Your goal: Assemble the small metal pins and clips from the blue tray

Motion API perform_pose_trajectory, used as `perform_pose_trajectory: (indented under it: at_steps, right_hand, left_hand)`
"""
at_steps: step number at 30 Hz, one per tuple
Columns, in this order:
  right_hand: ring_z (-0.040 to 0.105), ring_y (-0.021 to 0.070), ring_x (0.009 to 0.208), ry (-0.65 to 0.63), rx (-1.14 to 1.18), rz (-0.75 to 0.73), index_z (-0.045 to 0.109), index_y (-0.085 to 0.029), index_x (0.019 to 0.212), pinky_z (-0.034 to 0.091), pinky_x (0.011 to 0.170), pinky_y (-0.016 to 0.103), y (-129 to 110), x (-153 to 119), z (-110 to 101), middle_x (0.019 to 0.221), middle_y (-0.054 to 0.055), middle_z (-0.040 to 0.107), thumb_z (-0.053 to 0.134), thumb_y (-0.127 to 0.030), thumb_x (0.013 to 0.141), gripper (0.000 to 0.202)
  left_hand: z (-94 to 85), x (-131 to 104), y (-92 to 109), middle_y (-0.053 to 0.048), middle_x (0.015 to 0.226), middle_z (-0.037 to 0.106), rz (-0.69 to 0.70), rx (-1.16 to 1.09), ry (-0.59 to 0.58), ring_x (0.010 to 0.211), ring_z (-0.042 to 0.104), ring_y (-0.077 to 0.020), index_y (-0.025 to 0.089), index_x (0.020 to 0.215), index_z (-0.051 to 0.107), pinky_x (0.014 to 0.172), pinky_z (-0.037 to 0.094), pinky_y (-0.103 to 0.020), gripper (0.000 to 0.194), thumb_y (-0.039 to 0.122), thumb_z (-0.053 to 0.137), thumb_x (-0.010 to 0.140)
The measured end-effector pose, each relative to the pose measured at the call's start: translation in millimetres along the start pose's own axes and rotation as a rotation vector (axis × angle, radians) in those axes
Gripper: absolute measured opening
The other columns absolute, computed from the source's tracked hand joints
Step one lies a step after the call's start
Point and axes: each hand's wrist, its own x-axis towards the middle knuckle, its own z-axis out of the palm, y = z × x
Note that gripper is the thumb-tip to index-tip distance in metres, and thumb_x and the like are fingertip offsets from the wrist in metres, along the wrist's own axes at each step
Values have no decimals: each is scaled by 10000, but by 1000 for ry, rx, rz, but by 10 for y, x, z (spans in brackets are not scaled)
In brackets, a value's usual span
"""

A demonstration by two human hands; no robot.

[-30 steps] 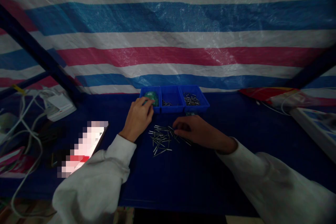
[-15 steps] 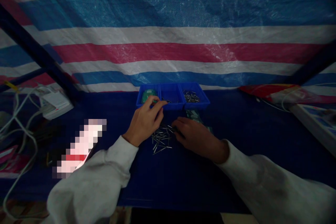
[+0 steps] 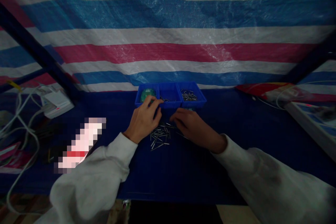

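Observation:
A loose pile of thin metal pins lies on the dark blue table. My left hand hovers at the pile's upper left, fingers apart and curved, with nothing visible in them. On the pile's right side, my right hand has its fingers bent together near the pins; what they hold, if anything, is too dark to tell. Behind the hands stand three joined blue bins. The left bin has a green bundle, the middle one a few metal pieces, the right one many short metal pieces.
On the left are white cables, a white box and a bright blurred-out object. A red package and a pale-edged box lie on the right. A striped sheet hangs behind the table.
My right hand has shifted slightly up and left, now covering most of the green packet behind it. My left hand has barely moved. The view has shifted slightly.

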Motion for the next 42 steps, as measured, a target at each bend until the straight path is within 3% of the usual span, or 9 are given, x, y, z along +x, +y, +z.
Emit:
perform_pose_trajectory:
  at_steps: [3,7,11,15,19,24,29,36,42]
  right_hand:
    - [647,171,825,106,124,34,704,-159,928,480,792,318,3,23,-44,914,60,691,499,-61,904,229]
    - [642,152,746,238,318,129,705,-175,949,479,709,295,20,26,-74,876,37,710,518,-115,900,202]
    - [590,127,598,259,500,233,701,-166,945,453,587,268,18,30,-103,761,22,690,526,-198,903,183]
    - [544,113,559,261,602,254,696,-163,919,414,527,250,-5,38,-116,718,9,657,537,-245,897,180]
    - [547,114,583,291,618,261,694,-163,905,419,549,253,-14,40,-85,726,7,649,552,-248,889,167]
    - [597,141,658,312,633,278,698,-173,875,461,611,273,-28,32,-42,756,18,671,581,-268,877,151]
    - [658,170,744,294,681,270,700,-187,885,518,698,308,-33,20,-16,804,30,708,594,-269,873,134]
    - [666,170,747,319,450,250,704,-197,907,510,715,317,9,11,-1,836,24,730,578,-201,885,128]
    - [683,159,743,207,410,249,682,-186,902,510,717,301,-26,10,24,810,18,730,598,-131,852,113]
  left_hand:
    - [-3,-7,28,-74,1100,570,-8,19,-19,882,620,-175,184,1177,571,778,557,-330,254,204,504,933]
    - [-4,-6,41,-42,939,601,55,-45,-64,835,614,-168,177,990,635,752,533,-313,171,315,550,933]
    - [4,-8,32,-24,831,601,93,-101,-103,743,597,-151,170,892,652,688,498,-292,270,432,588,911]
    - [2,-15,31,-29,865,609,141,-176,-176,727,597,-136,176,956,659,679,490,-279,264,425,581,921]
    - [-16,-18,52,-27,877,608,166,-230,-200,773,606,-141,177,1031,633,690,488,-271,220,361,606,913]
    - [-23,-20,93,-14,851,601,149,-262,-211,742,592,-131,176,995,625,663,477,-255,244,402,617,905]
    - [14,-28,96,-9,808,587,155,-222,-223,695,568,-120,165,941,631,624,451,-245,152,281,535,959]
    - [-9,0,88,-14,837,606,130,-246,-186,705,568,-118,168,924,636,653,455,-260,148,239,515,968]
    - [-16,5,79,-12,852,618,109,-258,-177,750,582,-126,178,961,643,695,466,-272,141,234,515,971]
